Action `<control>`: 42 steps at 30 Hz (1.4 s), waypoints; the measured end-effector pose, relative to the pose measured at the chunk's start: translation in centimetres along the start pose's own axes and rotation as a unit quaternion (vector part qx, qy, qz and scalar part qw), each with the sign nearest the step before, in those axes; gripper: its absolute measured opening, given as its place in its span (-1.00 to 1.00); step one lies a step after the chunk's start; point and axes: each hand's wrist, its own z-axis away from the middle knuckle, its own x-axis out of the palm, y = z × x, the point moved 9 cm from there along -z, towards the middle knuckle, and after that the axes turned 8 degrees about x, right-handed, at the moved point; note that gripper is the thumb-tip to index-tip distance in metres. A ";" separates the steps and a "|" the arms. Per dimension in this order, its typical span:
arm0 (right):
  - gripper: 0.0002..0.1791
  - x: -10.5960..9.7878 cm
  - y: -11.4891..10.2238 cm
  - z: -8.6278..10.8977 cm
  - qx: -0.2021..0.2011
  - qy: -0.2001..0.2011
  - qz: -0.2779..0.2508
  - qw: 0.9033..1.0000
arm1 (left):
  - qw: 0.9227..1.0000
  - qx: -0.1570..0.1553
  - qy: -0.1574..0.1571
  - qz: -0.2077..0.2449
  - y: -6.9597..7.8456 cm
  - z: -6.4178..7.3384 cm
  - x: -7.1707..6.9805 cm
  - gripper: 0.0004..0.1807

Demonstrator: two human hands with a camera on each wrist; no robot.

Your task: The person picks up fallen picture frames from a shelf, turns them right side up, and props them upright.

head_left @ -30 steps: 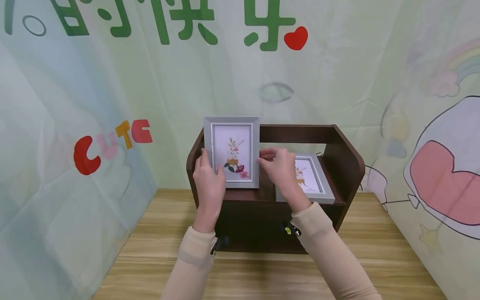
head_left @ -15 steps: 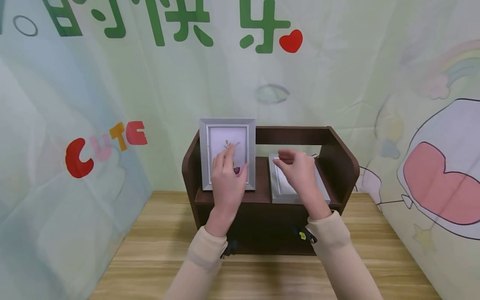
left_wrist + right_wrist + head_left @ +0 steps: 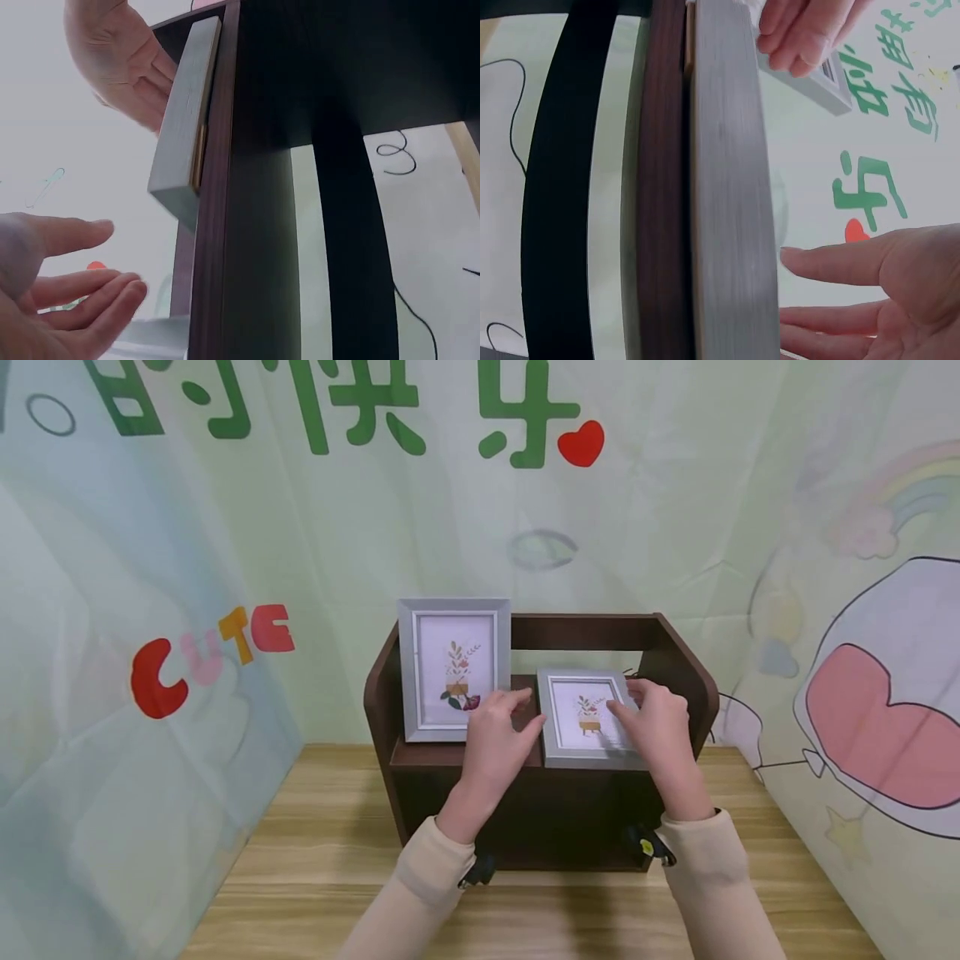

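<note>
A grey picture frame (image 3: pixel 454 734) with a plant print stands upright on the shelf at left, a dark red flower showing at its lower part. Beside it a second grey picture frame (image 3: pixel 591 760) lies flat, print upward. My left hand (image 3: pixel 495 745) hovers in front of the upright frame's lower right corner, thumb and fingers spread apart beside the flat frame's left edge. In the left wrist view this hand (image 3: pixel 71 292) holds nothing. Over the flat frame's right side is my right hand (image 3: pixel 662 731), its thumb and fingers apart. The right wrist view has its fingertips (image 3: pixel 799 262) right by the frame's edge (image 3: pixel 731 187).
Both frames are on the upper board of a dark brown shelf unit (image 3: pixel 697 685) with raised side panels and a back rail. The unit stands on a wood-grain table (image 3: pixel 337 852). Printed cloth walls (image 3: pixel 360 527) enclose the back and sides.
Both hands have moved right, away from the upright frame, which now stands by itself. The left hand crossed in front of it; the right hand passed over the flat frame to its right side.
</note>
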 end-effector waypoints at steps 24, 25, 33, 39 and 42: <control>-0.36 1.8 3.3 0.1 0.053 -0.079 0.023 0.995 | 0.985 -0.106 -0.130 0.029 -1.2 1.3 4.4 -0.60; -0.37 1.8 3.4 0.0 0.053 -0.080 0.018 0.995 | 0.985 -0.109 -0.125 0.035 -1.3 1.3 4.4 -0.60; -0.39 1.9 3.5 0.0 0.051 -0.080 -0.001 0.995 | 0.982 -0.137 -0.098 0.090 -2.1 1.7 4.5 -0.61; -0.43 1.6 3.5 0.2 0.050 -0.066 -0.025 0.996 | 0.974 -0.168 -0.056 0.140 -2.9 2.1 4.5 -0.64; -0.44 1.6 3.6 0.3 0.057 -0.057 -0.045 0.996 | 0.972 -0.173 -0.032 0.157 -3.0 2.1 4.3 -0.63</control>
